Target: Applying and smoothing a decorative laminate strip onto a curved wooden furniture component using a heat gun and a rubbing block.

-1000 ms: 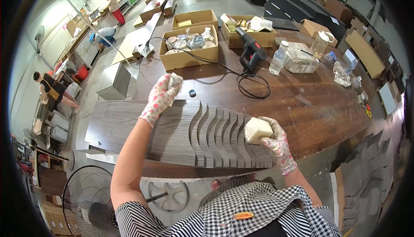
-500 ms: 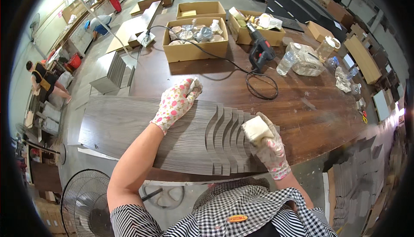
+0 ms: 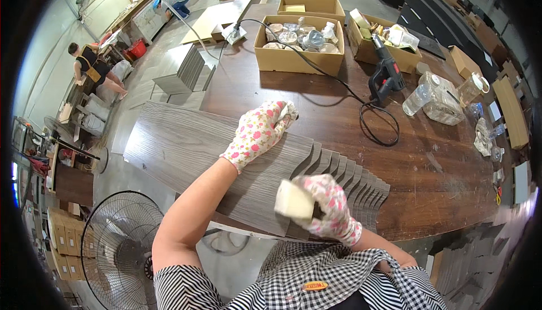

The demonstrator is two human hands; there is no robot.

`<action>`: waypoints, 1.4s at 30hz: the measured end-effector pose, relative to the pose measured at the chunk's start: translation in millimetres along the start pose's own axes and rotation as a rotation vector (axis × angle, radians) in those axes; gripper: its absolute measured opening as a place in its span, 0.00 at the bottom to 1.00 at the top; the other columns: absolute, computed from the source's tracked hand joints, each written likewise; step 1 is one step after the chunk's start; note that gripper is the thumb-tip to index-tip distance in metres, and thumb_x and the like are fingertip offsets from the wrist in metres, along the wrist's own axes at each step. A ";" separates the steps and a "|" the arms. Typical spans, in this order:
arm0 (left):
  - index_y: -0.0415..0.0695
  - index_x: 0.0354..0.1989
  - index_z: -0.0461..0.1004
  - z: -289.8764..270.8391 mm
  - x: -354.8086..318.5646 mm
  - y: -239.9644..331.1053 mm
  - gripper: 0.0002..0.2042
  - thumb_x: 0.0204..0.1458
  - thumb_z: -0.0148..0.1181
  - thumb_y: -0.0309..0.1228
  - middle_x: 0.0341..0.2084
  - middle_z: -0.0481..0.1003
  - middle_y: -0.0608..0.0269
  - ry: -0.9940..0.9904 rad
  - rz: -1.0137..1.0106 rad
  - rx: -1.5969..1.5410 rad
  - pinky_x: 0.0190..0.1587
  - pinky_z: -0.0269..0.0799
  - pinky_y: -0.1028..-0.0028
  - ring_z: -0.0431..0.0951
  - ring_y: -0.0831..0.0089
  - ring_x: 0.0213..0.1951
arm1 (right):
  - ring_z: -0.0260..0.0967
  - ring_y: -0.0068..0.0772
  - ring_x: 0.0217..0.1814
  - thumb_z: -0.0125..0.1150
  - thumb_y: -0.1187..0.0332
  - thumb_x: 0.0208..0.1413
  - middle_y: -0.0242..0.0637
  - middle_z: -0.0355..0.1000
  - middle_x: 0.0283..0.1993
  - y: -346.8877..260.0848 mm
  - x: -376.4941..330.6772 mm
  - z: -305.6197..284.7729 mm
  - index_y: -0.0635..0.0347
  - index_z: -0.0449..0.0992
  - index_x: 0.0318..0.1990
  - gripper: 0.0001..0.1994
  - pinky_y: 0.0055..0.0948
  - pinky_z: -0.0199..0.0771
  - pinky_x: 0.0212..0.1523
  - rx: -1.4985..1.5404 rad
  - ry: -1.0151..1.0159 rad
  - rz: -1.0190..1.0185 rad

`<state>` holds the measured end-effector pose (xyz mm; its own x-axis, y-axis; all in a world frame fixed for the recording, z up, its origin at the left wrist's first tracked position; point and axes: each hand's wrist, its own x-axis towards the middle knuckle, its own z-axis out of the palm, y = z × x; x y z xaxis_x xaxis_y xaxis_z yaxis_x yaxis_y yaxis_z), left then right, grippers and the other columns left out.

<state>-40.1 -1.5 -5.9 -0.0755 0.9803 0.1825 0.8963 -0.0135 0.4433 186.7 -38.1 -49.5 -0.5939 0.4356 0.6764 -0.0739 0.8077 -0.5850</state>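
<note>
A fanned stack of grey wood-grain panels (image 3: 192,146) lies along the near side of the table, its wavy-cut ends overlapping towards the right. My left hand (image 3: 257,132), in a white floral glove, is closed above the top panel near its far edge. A whitish, greyish bit shows at its fingertips; whether this is a cloth or soiled glove tips is unclear. My right hand (image 3: 333,208), gloved alike, grips a pale cream block (image 3: 294,201) that looks like a sponge. Slightly blurred, the block is over the near edge of the top panel, close to its curved end; contact cannot be made out.
On the brown table (image 3: 429,180) lies a black heat gun (image 3: 387,76) with a looped cord. Behind are an open carton (image 3: 299,62) of bagged pieces and another carton (image 3: 367,53). Clear bottles (image 3: 418,100) stand right. A floor fan (image 3: 121,251) is near left; co-workers are farther off.
My right hand has brought the cream block leftward from the fanned ends to the top panel's near edge. The whole view has swung left, while my left hand keeps its place on the stack.
</note>
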 end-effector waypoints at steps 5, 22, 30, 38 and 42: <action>0.47 0.45 0.71 6.5 2.4 -3.6 0.12 0.58 0.52 0.40 0.38 0.75 0.53 0.044 0.024 -0.043 0.44 0.71 0.58 0.75 0.51 0.42 | 0.72 0.45 0.45 0.75 0.65 0.38 0.47 0.72 0.45 37.9 20.3 -11.6 0.70 0.68 0.54 0.34 0.38 0.74 0.44 -0.218 0.249 0.136; 0.45 0.49 0.69 5.9 0.5 -12.0 0.14 0.57 0.54 0.37 0.40 0.75 0.53 -0.051 0.047 -0.060 0.43 0.71 0.59 0.76 0.51 0.43 | 0.71 0.45 0.53 0.71 0.70 0.43 0.49 0.72 0.49 51.1 31.9 -23.4 0.68 0.68 0.56 0.30 0.36 0.74 0.52 -0.189 0.337 0.413; 0.45 0.46 0.70 4.5 0.9 -8.0 0.12 0.58 0.53 0.36 0.39 0.75 0.50 -0.012 0.037 -0.040 0.44 0.71 0.59 0.75 0.49 0.42 | 0.72 0.46 0.51 0.74 0.68 0.37 0.49 0.72 0.50 -10.0 -2.2 -1.5 0.66 0.68 0.55 0.34 0.38 0.73 0.50 -0.042 0.068 0.188; 0.44 0.47 0.70 7.0 4.7 -9.5 0.14 0.60 0.51 0.40 0.39 0.76 0.49 -0.006 0.032 -0.043 0.44 0.70 0.58 0.76 0.49 0.43 | 0.72 0.43 0.48 0.74 0.70 0.38 0.48 0.72 0.51 -19.1 -6.1 3.6 0.66 0.68 0.57 0.34 0.36 0.73 0.47 -0.031 0.107 0.289; 0.45 0.48 0.70 -0.7 1.9 -4.3 0.15 0.60 0.50 0.41 0.39 0.77 0.50 -0.057 -0.008 -0.037 0.46 0.70 0.59 0.76 0.51 0.44 | 0.73 0.42 0.49 0.75 0.68 0.37 0.44 0.74 0.50 -48.6 -37.6 -13.7 0.63 0.70 0.56 0.34 0.39 0.73 0.48 0.247 -0.070 0.248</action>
<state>-44.4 0.3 -6.9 -0.0561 0.9901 0.1289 0.8787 -0.0124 0.4772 223.6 -88.4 -40.3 -0.6710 0.5712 0.4728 -0.1072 0.5562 -0.8241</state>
